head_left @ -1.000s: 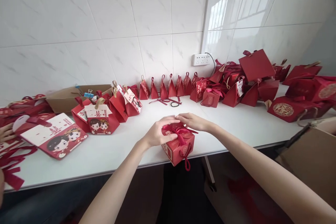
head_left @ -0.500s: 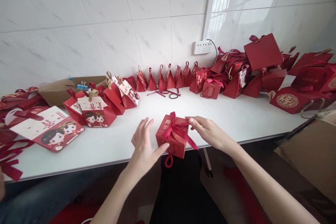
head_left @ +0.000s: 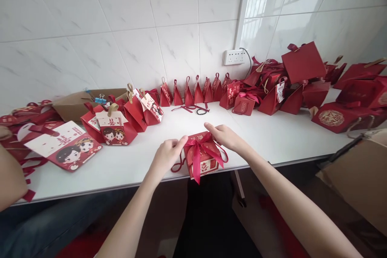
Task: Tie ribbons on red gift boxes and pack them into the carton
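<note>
A small red gift box (head_left: 203,160) with a red ribbon bow on top stands at the front edge of the white table (head_left: 272,137). My left hand (head_left: 168,154) is pinched on the bow's left loop, fingers closed. My right hand (head_left: 223,136) grips the box's top right corner and the ribbon there. The ribbon's tails hang down the box's front, and a cord handle loops out on each side.
A row of small red triangular boxes (head_left: 193,94) lines the tiled wall. Red boxes with cartoon couples (head_left: 115,129) sit at the left, a heap of red bags (head_left: 302,80) at the right. Another person's arm (head_left: 10,177) shows at far left. A cardboard box (head_left: 359,177) stands at lower right.
The box has been turned so its printed front faces me. My left hand went from flat against the box's side to pinching the bow. My right hand stayed at the top right.
</note>
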{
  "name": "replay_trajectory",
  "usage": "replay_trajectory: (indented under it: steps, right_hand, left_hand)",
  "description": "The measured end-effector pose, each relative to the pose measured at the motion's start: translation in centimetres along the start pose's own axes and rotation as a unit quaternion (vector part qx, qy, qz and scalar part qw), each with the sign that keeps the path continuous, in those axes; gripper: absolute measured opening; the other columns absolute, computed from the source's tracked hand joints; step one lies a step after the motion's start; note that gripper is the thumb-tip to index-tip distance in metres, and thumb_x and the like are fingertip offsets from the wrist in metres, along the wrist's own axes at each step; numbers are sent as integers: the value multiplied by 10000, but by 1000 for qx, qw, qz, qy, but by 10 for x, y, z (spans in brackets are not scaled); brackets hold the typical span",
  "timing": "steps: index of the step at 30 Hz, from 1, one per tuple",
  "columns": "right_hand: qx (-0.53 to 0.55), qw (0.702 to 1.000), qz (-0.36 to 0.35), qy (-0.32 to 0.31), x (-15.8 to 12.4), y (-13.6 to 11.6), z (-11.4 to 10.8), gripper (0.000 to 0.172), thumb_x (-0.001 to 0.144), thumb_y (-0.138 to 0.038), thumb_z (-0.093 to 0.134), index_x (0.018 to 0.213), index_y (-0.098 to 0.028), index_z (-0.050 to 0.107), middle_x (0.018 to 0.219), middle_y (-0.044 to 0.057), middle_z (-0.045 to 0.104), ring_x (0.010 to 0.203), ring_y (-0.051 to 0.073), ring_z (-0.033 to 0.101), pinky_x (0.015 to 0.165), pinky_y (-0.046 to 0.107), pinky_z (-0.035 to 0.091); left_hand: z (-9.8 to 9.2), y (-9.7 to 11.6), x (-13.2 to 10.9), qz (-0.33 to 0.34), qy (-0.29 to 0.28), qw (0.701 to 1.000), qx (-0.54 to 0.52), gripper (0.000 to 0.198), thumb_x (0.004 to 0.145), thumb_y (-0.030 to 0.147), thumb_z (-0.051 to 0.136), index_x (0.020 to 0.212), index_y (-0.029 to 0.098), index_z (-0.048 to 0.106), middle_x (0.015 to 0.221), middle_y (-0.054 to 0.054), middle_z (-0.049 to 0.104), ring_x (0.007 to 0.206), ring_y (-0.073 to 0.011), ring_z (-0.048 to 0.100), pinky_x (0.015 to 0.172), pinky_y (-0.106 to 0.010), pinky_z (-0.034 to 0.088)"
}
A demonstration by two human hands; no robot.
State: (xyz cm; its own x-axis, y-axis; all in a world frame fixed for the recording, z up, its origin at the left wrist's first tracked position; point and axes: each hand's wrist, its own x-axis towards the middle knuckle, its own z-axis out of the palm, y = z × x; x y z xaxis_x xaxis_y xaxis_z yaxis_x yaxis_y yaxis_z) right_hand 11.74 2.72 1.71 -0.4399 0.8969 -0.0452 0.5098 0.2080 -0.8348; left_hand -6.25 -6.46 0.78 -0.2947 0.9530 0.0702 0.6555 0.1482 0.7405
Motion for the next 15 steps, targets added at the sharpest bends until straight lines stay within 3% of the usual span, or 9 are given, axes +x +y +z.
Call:
replay_trajectory:
  steps: [3,6,11,15]
  right_hand:
    - [64,997,-32,-21,1,7,7,477,797,-590,423,542,-189,378,507,-37,371,483,89,314,513,259,275]
    - [126,989,-70,-20,-7,16,11,404,787,-526,477,594,-174,436,554,-38,420,513,86,365,521,241,304]
    - [245,968,-49,-16,-18,27,20,460,721,-606,556,600,-182,425,545,-39,447,479,74,368,447,217,283]
    - [321,946,-35,-20,-19,32,27,491,672,-618,621,581,-189,400,503,-60,411,432,55,321,408,208,238]
  left_hand:
    - [8,1,-3,6,9,999,-32,457,788,524,463,512,207,283,452,50,312,447,-110,333,461,-238,239]
    - [13,-2,-9,9,30,996,-83,414,800,483,469,543,203,306,472,57,315,455,-102,327,461,-227,246]
    - [27,-7,-15,9,74,976,-204,413,812,469,473,569,202,274,519,58,281,478,-90,285,466,-216,253]
    - [35,-10,-16,16,103,968,-227,400,821,459,470,576,200,289,545,52,288,520,-98,298,497,-212,279]
